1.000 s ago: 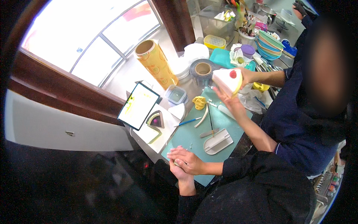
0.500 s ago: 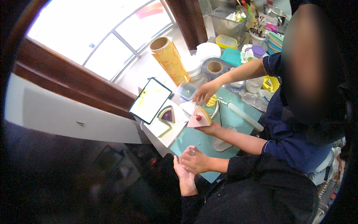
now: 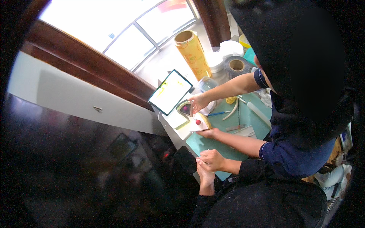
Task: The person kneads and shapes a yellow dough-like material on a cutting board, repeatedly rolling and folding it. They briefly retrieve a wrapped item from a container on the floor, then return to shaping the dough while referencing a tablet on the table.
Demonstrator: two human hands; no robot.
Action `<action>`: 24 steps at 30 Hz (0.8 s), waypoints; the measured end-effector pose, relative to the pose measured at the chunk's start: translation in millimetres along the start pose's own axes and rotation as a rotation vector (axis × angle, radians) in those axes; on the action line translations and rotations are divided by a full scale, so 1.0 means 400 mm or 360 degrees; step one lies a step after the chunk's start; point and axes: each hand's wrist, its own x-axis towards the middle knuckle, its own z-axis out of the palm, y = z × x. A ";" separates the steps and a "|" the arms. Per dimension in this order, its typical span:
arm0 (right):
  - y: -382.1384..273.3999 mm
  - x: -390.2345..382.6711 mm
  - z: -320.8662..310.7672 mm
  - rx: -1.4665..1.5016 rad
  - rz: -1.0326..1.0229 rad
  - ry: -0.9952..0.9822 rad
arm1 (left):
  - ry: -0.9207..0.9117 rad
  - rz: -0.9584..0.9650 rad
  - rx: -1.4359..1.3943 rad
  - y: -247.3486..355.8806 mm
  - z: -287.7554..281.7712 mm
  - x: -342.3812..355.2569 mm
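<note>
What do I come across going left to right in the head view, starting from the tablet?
Tablet → cake-like wedge with a red ball on top → thin blue tool → curved white strip → white rod.

So the grey tabletop (image 3: 177, 140) is pretty packed: a teal mat (image 3: 234, 154) with a white rolling pin (image 3: 259, 114), thin blue tool (image 3: 219, 113), curved white strip (image 3: 231, 113), yellow lump (image 3: 230, 100) and a partly hidden pale smoother (image 3: 247, 131) on it. Next to that there's a white board (image 3: 183, 133), plus a tall yellow film roll (image 3: 194, 55), a dark roll with cardboard core (image 3: 230, 70) and a clear tub (image 3: 207, 84).
</note>
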 end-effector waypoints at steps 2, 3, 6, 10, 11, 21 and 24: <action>-0.010 -0.009 0.003 0.0046 -0.0031 0.0130 | 0.0165 -0.0003 -0.0410 -0.003 0.012 -0.016; -0.014 -0.014 0.003 0.0104 0.0017 0.0152 | 0.0265 -0.0030 -0.0622 0.000 0.018 -0.022; -0.015 -0.029 0.012 0.0166 0.0191 0.0051 | 0.0595 -0.0244 -0.1370 0.021 0.039 -0.032; 0.002 -0.058 0.045 0.0182 0.0241 0.0301 | 0.0938 -0.0083 -0.0753 0.056 0.043 -0.047; 0.005 -0.069 0.059 0.0264 0.0354 0.0368 | 0.0975 -0.0052 -0.0674 0.065 0.043 -0.053; -0.107 -0.181 0.107 0.0620 0.1142 0.0689 | 0.0760 0.0150 -0.1351 0.080 0.037 -0.233; -0.203 -0.206 0.095 0.0932 0.1311 0.0666 | 0.0803 0.0004 -0.1577 0.033 0.020 -0.279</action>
